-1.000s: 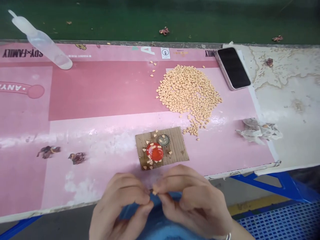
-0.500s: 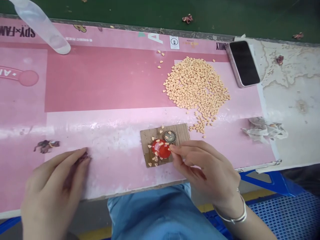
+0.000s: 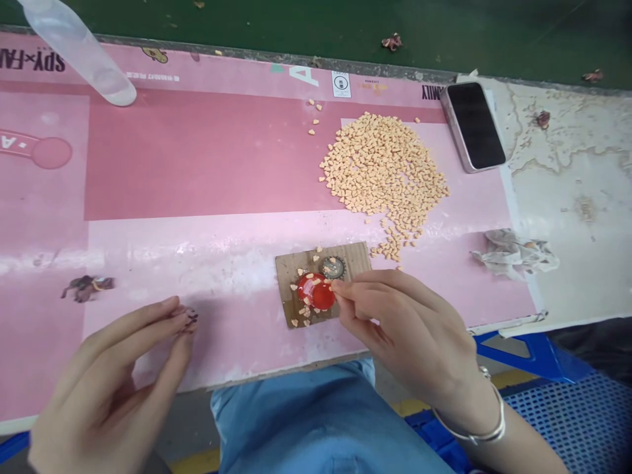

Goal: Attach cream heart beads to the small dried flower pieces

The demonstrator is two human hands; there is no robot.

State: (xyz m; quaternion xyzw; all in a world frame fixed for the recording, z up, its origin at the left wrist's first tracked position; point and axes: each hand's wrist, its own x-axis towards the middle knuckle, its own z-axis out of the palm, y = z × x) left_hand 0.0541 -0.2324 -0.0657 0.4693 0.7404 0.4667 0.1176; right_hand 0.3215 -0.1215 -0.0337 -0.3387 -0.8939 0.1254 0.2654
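Note:
My left hand (image 3: 118, 375) is closed in a pinch around a small dark brown figurine (image 3: 188, 317), mostly hidden by the fingertips. Left of it lies another brown figurine (image 3: 87, 288) with a yellowish part on it. My right hand (image 3: 405, 329) pinches what looks like a tiny pale-yellow piece at the edge of a red cap (image 3: 323, 296), which looks wet or glossy inside. Cap and grey crimped bottle cap (image 3: 334, 267) rest on a cardboard square (image 3: 356, 258), with several pale-yellow pieces scattered over them.
A large pile of pale-yellow pieces (image 3: 385, 168) spreads behind the cardboard. At the right lie a phone (image 3: 476, 125) and crumpled tissue (image 3: 516, 255). A translucent plastic strip (image 3: 81, 56) is at the upper left. Along the back runs a green surface (image 3: 276, 29) bearing brown figurines (image 3: 392, 42).
My left hand has moved right and turned, bringing the figurine's tip into view at its fingertips. The right hand stays at the red cap. A figurine on the green surface has shifted right.

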